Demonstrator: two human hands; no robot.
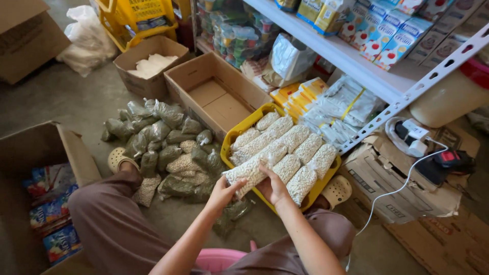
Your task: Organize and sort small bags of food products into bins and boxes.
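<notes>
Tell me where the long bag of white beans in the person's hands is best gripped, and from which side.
Probably at its two ends, from either side. The long bag of white beans lies tilted across the yellow basket, soft and sagging; the left hand cups its lower end, the right hand supports nearer the middle.

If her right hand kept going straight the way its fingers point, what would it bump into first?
The right hand already grips a long clear bag of white beans. Pushed on up and left, it would probably meet the other white bean bags in the yellow basket, though depth is unclear.
</notes>
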